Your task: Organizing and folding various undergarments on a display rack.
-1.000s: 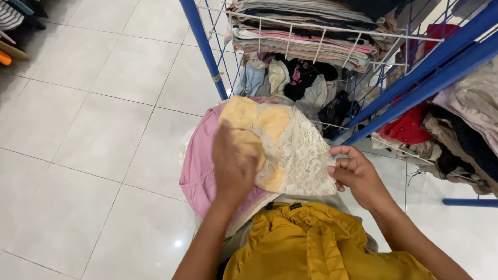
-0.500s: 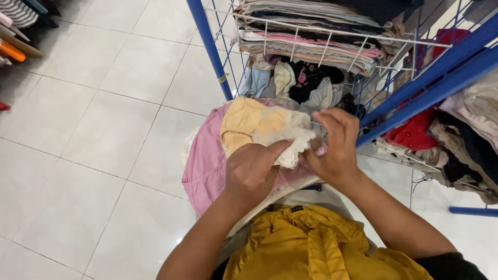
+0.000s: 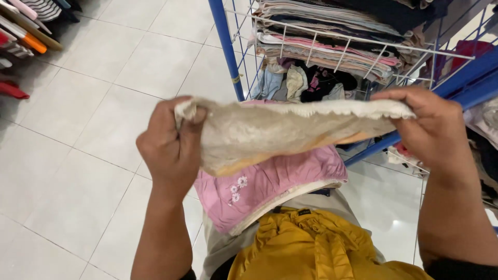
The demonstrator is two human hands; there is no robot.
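Observation:
A cream lace garment (image 3: 280, 129) with a scalloped edge is stretched flat between my two hands at chest height. My left hand (image 3: 168, 148) grips its left end in a fist. My right hand (image 3: 430, 127) pinches its right end. Under it lies a pink garment (image 3: 270, 184) with small white embroidered flowers, stacked on a beige piece (image 3: 337, 199) and a mustard yellow ruffled garment (image 3: 306, 243) on my lap.
A blue metal rack (image 3: 225, 49) with a white wire shelf (image 3: 363, 44) holds folded clothes just ahead; loose garments lie beneath it. More clothes hang at the right (image 3: 482, 124). Hangers with clothes show at the top left (image 3: 23, 26). White floor tiles (image 3: 78, 140) spread left.
The cream garment was bunched on the pile with both hands working it together; now both hands have lifted it and pulled apart, spreading it wide.

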